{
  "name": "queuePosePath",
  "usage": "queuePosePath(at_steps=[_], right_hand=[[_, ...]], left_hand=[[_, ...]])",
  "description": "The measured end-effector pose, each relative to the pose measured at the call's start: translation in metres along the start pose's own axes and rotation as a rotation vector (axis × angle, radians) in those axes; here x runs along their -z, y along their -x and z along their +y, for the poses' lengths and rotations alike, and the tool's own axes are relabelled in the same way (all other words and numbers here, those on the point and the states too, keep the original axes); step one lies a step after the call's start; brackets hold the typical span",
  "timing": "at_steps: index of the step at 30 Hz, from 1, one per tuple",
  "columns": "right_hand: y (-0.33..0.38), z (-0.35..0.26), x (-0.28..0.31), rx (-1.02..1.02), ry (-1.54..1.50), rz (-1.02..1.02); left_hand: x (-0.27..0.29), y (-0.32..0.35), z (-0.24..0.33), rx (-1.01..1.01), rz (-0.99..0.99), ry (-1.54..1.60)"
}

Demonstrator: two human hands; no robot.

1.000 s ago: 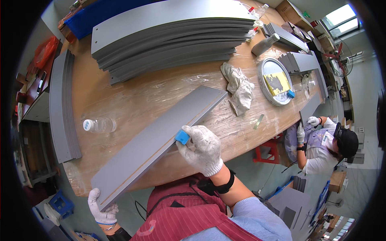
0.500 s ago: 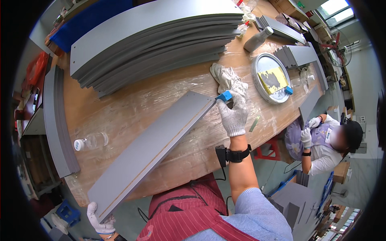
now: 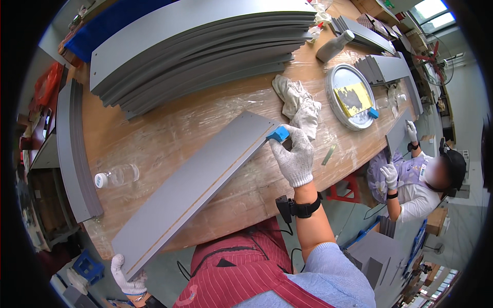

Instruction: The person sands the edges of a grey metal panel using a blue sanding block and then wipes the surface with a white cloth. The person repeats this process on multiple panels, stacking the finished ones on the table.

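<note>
A long grey board (image 3: 190,185) lies slantwise over the table's near edge, a thin brown groove running along it and small holes at its far end. My left hand (image 3: 127,277), in a white glove, grips the board's near left corner. In my gloved right hand (image 3: 295,156) a small blue sponge block (image 3: 278,134) is pinched between thumb and fingers, resting on the board's long edge close to the far end. A crumpled white cloth (image 3: 299,105) lies just beyond that hand.
A tall stack of grey boards (image 3: 205,51) fills the far side; another stack (image 3: 77,154) stands left. A clear bottle (image 3: 117,176) lies on the table (image 3: 154,138). Right are a round lid (image 3: 336,77) bearing a yellow sheet, a grey bottle (image 3: 335,46) and a gloved co-worker (image 3: 411,179) handling a board.
My right hand has slid the blue sponge a little nearer along the board's edge. My left hand keeps its corner. The co-worker's one hand has moved farther up their board.
</note>
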State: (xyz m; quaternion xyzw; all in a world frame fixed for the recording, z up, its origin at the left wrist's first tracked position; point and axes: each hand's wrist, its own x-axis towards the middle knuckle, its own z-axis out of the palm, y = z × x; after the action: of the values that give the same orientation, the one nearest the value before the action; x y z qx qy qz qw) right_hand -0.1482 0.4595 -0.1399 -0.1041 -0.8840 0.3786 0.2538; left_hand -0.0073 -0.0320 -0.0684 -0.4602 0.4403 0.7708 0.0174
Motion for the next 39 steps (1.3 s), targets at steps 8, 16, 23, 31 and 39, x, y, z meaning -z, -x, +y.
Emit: queuePosePath(at_steps=[8, 16, 23, 31, 39], right_hand=[[-0.006, 0.014, -0.004, 0.005, 0.073, 0.056], [0.053, -0.059, -0.007, 0.065, -0.151, -0.099], [0.045, -0.048, -0.01, -0.007, -0.017, -0.037], [0.089, -0.114, -0.016, 0.15, -0.291, -0.166], [0.094, -0.112, -0.03, 0.142, -0.192, -0.102]], left_hand=[[0.002, -0.004, 0.001, 0.006, -0.066, 0.023], [0.004, -0.006, 0.003, 0.033, -0.139, 0.015], [0.002, -0.009, 0.0, 0.006, -0.139, 0.073], [0.011, -0.013, 0.004, 0.02, -0.154, 0.043], [0.01, -0.02, 0.007, 0.074, -0.246, 0.044]])
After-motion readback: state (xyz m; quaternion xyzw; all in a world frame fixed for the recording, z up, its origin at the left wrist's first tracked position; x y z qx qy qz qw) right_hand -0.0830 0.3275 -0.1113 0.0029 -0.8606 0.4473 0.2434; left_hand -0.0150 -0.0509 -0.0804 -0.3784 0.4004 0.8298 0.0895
